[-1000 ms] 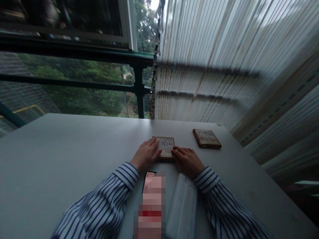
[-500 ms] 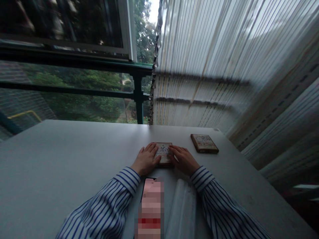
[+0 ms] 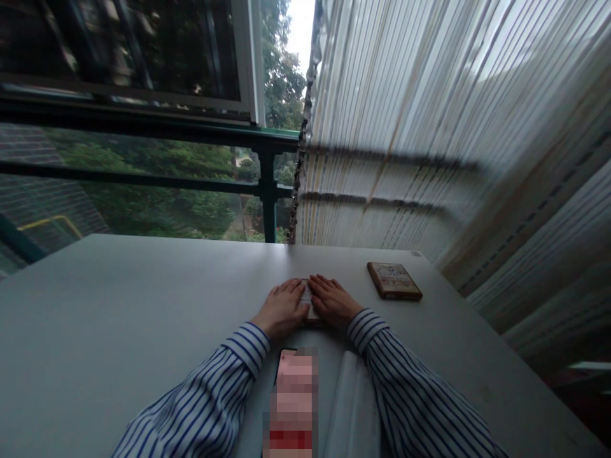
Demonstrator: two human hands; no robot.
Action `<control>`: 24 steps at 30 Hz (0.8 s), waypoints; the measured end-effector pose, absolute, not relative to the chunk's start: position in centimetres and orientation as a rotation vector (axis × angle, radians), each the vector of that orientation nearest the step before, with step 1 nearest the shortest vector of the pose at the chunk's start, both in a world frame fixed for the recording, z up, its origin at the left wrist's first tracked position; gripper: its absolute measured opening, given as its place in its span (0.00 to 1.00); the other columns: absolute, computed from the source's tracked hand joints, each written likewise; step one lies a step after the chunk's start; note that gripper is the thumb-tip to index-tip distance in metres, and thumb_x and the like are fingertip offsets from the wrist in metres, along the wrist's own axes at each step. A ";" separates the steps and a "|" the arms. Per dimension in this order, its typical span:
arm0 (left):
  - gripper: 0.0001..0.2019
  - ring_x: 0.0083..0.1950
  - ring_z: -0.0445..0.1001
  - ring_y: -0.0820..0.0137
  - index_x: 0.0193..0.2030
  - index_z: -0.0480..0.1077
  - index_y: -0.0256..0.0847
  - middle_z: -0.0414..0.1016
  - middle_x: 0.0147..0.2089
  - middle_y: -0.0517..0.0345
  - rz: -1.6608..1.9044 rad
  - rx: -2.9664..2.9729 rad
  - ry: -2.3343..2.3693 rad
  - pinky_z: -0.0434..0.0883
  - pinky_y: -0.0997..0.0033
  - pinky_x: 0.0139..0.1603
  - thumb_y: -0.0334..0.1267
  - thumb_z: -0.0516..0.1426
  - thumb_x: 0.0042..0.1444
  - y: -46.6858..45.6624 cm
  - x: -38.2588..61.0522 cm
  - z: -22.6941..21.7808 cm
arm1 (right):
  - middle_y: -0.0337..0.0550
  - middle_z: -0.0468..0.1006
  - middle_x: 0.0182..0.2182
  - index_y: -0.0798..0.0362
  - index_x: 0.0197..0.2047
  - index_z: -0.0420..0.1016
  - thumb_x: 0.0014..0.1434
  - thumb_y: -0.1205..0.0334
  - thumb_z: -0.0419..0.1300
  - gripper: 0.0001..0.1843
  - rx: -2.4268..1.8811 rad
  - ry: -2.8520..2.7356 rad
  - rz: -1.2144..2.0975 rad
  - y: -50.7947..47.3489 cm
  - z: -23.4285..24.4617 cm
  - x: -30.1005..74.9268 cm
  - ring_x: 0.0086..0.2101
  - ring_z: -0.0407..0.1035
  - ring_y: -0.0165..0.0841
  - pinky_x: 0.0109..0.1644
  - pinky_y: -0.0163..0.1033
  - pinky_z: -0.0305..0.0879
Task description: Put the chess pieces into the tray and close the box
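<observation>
A small square card box (image 3: 308, 304) with a brown rim lies on the white table (image 3: 119, 318), almost fully covered by both hands. My left hand (image 3: 282, 308) lies flat on its left part, fingers stretched forward. My right hand (image 3: 333, 300) lies flat over its right part, fingers spread and pointing left and forward. The two hands nearly touch over the box. Both sleeves are white with blue stripes.
A second flat brown box (image 3: 394, 280) lies to the right near the table's far corner. A phone (image 3: 286, 362) and a white folded object (image 3: 351, 401) lie between my forearms. A green railing (image 3: 267, 191) and vertical blinds (image 3: 405, 127) stand beyond the table's far edge.
My right hand has slid left onto the box, which was mostly uncovered before. The left hand stays on its left side. The view has tilted slightly.
</observation>
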State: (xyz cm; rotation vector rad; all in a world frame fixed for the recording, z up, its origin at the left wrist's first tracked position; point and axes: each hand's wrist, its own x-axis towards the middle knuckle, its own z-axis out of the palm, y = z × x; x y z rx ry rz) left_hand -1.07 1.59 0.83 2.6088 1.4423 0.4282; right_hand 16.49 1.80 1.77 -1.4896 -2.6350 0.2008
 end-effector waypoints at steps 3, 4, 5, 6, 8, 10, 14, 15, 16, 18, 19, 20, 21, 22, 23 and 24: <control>0.21 0.58 0.58 0.66 0.55 0.60 0.38 0.62 0.57 0.52 0.455 2.621 1.473 0.53 0.62 0.59 0.39 0.42 0.56 2.2 -0.7 1.2 | 0.45 0.48 0.62 0.54 0.63 0.46 0.60 0.56 0.38 0.28 -1.479 -2.625 0.173 1.7 1.7 16.5 0.60 0.40 0.35 0.59 0.49 0.40; 0.20 0.58 0.58 0.66 0.55 0.60 0.38 0.62 0.57 0.52 0.480 2.627 1.484 0.53 0.62 0.59 0.38 0.42 0.57 2.3 -0.6 1.2 | 0.45 0.48 0.61 0.54 0.62 0.46 0.60 0.56 0.38 0.28 -1.481 -2.618 0.169 1.6 1.7 16.5 0.60 0.41 0.35 0.59 0.49 0.41; 0.21 0.58 0.57 0.66 0.55 0.59 0.37 0.61 0.58 0.51 0.492 2.630 1.485 0.52 0.62 0.59 0.37 0.42 0.56 2.4 -0.4 1.1 | 0.45 0.49 0.61 0.54 0.63 0.45 0.60 0.56 0.38 0.28 -1.482 -2.613 0.167 1.6 1.7 16.5 0.60 0.41 0.36 0.59 0.49 0.41; 0.21 0.60 0.55 0.66 0.56 0.58 0.36 0.60 0.59 0.50 0.493 2.630 1.479 0.52 0.62 0.60 0.36 0.42 0.56 2.5 -0.3 0.9 | 0.45 0.49 0.61 0.54 0.63 0.45 0.60 0.56 0.38 0.28 -1.483 -2.609 0.164 1.6 1.7 16.5 0.60 0.41 0.36 0.59 0.49 0.42; 0.22 0.62 0.52 0.65 0.58 0.55 0.35 0.56 0.61 0.49 0.466 2.617 1.463 0.51 0.60 0.60 0.37 0.41 0.57 2.5 -0.2 0.5 | 0.45 0.49 0.61 0.54 0.63 0.45 0.60 0.56 0.38 0.28 -1.479 -2.606 0.159 1.7 1.6 16.4 0.60 0.41 0.36 0.59 0.48 0.42; 0.23 0.63 0.50 0.65 0.60 0.52 0.36 0.53 0.63 0.50 0.432 2.597 1.466 0.52 0.57 0.60 0.39 0.39 0.58 2.4 -0.3 0.3 | 0.46 0.49 0.61 0.55 0.63 0.45 0.60 0.57 0.39 0.28 -1.471 -2.608 0.160 1.7 1.5 16.4 0.60 0.41 0.36 0.59 0.47 0.42; 0.23 0.64 0.48 0.65 0.61 0.50 0.38 0.51 0.64 0.53 0.398 2.571 1.494 0.51 0.54 0.59 0.40 0.38 0.59 2.1 -0.5 0.4 | 0.49 0.47 0.61 0.58 0.62 0.46 0.60 0.55 0.39 0.29 -1.503 -2.583 0.182 1.7 1.4 16.7 0.60 0.39 0.37 0.60 0.47 0.42; 0.23 0.64 0.47 0.65 0.61 0.50 0.38 0.50 0.64 0.53 0.398 2.569 1.498 0.51 0.53 0.59 0.40 0.37 0.59 2.1 -0.5 0.4 | 0.50 0.47 0.62 0.59 0.62 0.45 0.61 0.54 0.39 0.30 -1.517 -2.576 0.188 1.7 1.3 16.9 0.60 0.39 0.37 0.60 0.48 0.42; 0.24 0.64 0.47 0.65 0.61 0.50 0.38 0.50 0.64 0.53 0.398 2.565 1.503 0.51 0.52 0.59 0.40 0.37 0.59 2.1 -0.5 0.4 | 0.50 0.46 0.62 0.60 0.63 0.45 0.61 0.53 0.38 0.30 -1.530 -2.571 0.193 1.6 1.3 17.1 0.60 0.39 0.38 0.60 0.48 0.41; 0.24 0.64 0.46 0.65 0.61 0.50 0.39 0.50 0.64 0.54 0.393 2.557 1.509 0.51 0.51 0.59 0.41 0.37 0.59 2.0 -0.4 0.4 | 0.51 0.45 0.62 0.61 0.63 0.44 0.61 0.52 0.37 0.31 -1.554 -2.569 0.200 1.4 1.2 17.7 0.60 0.38 0.38 0.60 0.48 0.41; 0.24 0.64 0.46 0.65 0.61 0.50 0.39 0.49 0.64 0.54 0.389 2.553 1.512 0.50 0.50 0.59 0.41 0.37 0.59 2.1 -0.4 0.4 | 0.51 0.44 0.62 0.61 0.63 0.43 0.61 0.52 0.37 0.31 -1.566 -2.569 0.201 1.4 1.2 18.0 0.60 0.37 0.38 0.60 0.48 0.41; 0.23 0.64 0.46 0.65 0.61 0.50 0.40 0.49 0.64 0.55 0.384 2.551 1.517 0.50 0.50 0.59 0.42 0.37 0.59 2.1 -0.4 0.4 | 0.51 0.44 0.62 0.62 0.63 0.43 0.61 0.51 0.37 0.32 -1.581 -2.569 0.203 1.3 1.2 18.4 0.60 0.37 0.39 0.60 0.48 0.41; 0.23 0.64 0.46 0.65 0.61 0.51 0.41 0.49 0.64 0.55 0.380 2.551 1.520 0.50 0.50 0.59 0.42 0.37 0.59 2.1 -0.3 0.4 | 0.51 0.43 0.62 0.62 0.63 0.42 0.61 0.51 0.36 0.32 -1.601 -2.567 0.205 1.2 1.2 18.6 0.60 0.37 0.39 0.60 0.48 0.41; 0.23 0.64 0.46 0.65 0.61 0.51 0.41 0.49 0.64 0.55 0.376 2.553 1.524 0.50 0.49 0.59 0.42 0.37 0.59 2.1 -0.3 0.5 | 0.50 0.43 0.62 0.61 0.63 0.42 0.61 0.50 0.36 0.32 -1.624 -2.565 0.204 1.2 1.2 18.8 0.60 0.38 0.39 0.60 0.48 0.41; 0.23 0.64 0.46 0.65 0.60 0.51 0.42 0.50 0.64 0.55 0.373 2.556 1.527 0.51 0.49 0.58 0.42 0.37 0.59 2.1 -0.3 0.5 | 0.50 0.43 0.62 0.61 0.63 0.42 0.61 0.50 0.36 0.32 -1.647 -2.563 0.192 1.1 1.3 19.0 0.60 0.38 0.39 0.60 0.49 0.41; 0.23 0.64 0.46 0.64 0.60 0.52 0.43 0.50 0.64 0.55 0.368 2.560 1.528 0.51 0.49 0.58 0.43 0.37 0.59 2.1 -0.3 0.5 | 0.50 0.43 0.62 0.60 0.63 0.43 0.61 0.49 0.36 0.32 -1.663 -2.564 0.171 1.1 1.4 19.0 0.60 0.38 0.39 0.60 0.50 0.40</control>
